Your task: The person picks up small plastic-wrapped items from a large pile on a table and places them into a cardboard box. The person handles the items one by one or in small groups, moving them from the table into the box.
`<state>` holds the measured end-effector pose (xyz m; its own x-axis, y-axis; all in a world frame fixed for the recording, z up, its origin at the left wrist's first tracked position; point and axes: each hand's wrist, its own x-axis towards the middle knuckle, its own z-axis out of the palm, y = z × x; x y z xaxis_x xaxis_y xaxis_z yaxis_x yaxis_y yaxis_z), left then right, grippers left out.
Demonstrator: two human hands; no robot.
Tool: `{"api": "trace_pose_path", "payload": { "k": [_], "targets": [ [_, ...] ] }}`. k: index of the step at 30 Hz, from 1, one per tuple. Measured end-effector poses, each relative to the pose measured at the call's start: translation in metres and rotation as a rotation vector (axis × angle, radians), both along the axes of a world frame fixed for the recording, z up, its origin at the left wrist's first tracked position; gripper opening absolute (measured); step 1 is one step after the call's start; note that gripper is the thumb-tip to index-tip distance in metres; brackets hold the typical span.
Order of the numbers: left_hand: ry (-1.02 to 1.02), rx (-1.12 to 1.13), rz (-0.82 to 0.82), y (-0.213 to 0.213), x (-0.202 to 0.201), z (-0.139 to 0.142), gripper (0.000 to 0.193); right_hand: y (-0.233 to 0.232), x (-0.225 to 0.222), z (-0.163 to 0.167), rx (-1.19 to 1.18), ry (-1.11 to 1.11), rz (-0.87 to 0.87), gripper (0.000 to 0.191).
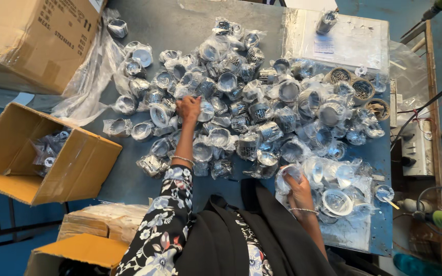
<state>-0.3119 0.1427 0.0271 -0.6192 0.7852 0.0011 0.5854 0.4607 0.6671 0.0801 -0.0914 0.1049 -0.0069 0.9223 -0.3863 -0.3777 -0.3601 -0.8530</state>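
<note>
The left hand [189, 108] has its fingertips buried among the bagged metal parts [251, 110]; what they pinch is hidden. The right hand [297, 190] perhaps grips one bag, its palm side unseen.

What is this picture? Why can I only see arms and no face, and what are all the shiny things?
The picture comes from a camera worn on a person's head, looking straight down. That is why you see only their arms and lap.

The left hand reaches out into a big heap of bagged metal parts: small, round, shiny pieces, each sealed in its own clear plastic bag. They cover most of a grey-blue table. It is touching one bag; whether it grips it is hard to tell.

The right hand is closer to the body and holds one bagged part.

On the left, an open cardboard box lies tipped towards the table, with a few bagged parts inside.
</note>
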Motion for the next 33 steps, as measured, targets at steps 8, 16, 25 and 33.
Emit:
{"api": "trace_pose_path", "payload": {
  "k": [8, 16, 25, 33],
  "targets": [
    [0.026, 0.314, -0.061, -0.019, -0.025, 0.011, 0.028, -0.01, 0.025, -0.038, -0.002, 0.016, 0.005, 0.022],
    [-0.684, 0.43, -0.077, -0.032, 0.012, 0.026, 0.025, 0.009, -0.014, -0.032, 0.105, 0.099, 0.129, 0.022],
    [-0.652, 0.068, -0.535, -0.114, 0.104, 0.111, 0.021, 0.043, -0.053, 0.012, 0.296, 0.167, 0.28, 0.057],
    [-1.243, 0.046, -0.918, -0.163, 0.154, 0.132, 0.032, 0.034, -0.052, 0.005, 0.266, 0.465, 0.403, 0.038]
  ]
}}
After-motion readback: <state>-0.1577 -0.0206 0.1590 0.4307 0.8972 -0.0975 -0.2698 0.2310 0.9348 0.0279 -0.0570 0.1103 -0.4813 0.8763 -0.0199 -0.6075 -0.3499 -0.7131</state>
